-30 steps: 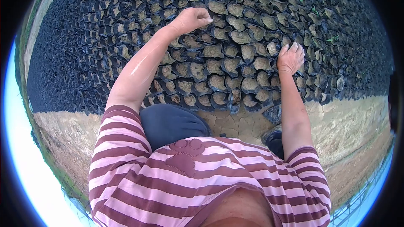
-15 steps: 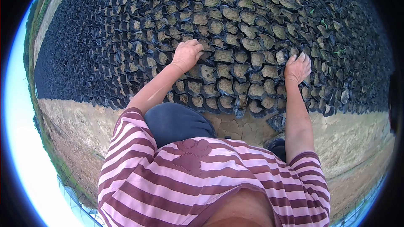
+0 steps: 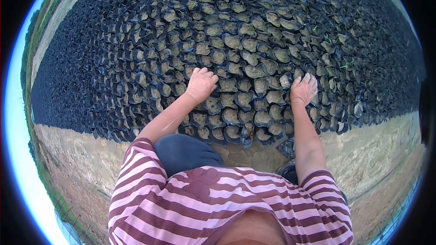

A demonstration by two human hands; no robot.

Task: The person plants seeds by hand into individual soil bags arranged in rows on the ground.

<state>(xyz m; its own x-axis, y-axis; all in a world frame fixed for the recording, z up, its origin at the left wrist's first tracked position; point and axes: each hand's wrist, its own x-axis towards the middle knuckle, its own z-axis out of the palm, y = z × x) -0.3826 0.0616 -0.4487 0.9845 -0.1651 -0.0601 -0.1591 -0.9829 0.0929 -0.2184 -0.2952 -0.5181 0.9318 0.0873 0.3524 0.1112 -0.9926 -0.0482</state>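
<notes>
Soil-filled black plastic nursery bags (image 3: pixel 244 99) stand packed in rows in front of me. My left hand (image 3: pixel 202 84) rests on the bags left of centre, back of the hand up. Its fingers curl down among the bag rims, and what they grip is hidden. Farther right, my right hand (image 3: pixel 304 90) lies over the bags with its fingertips apart. Beside its fingers is a bag with a pale soil top (image 3: pixel 285 81). I see nothing lifted in either hand.
Cracked dry ground (image 3: pixel 243 155) runs along the near edge of the bags. My bent knee (image 3: pixel 188 154) is close to the rows at left. A dark crumpled piece (image 3: pixel 287 147) lies by my shoe. Small green sprouts (image 3: pixel 347 64) grow among the bags at right.
The view has shifted, so the bags appear lower and farther left. My left hand has moved slightly right over the bags. My right hand stays at about the same bags.
</notes>
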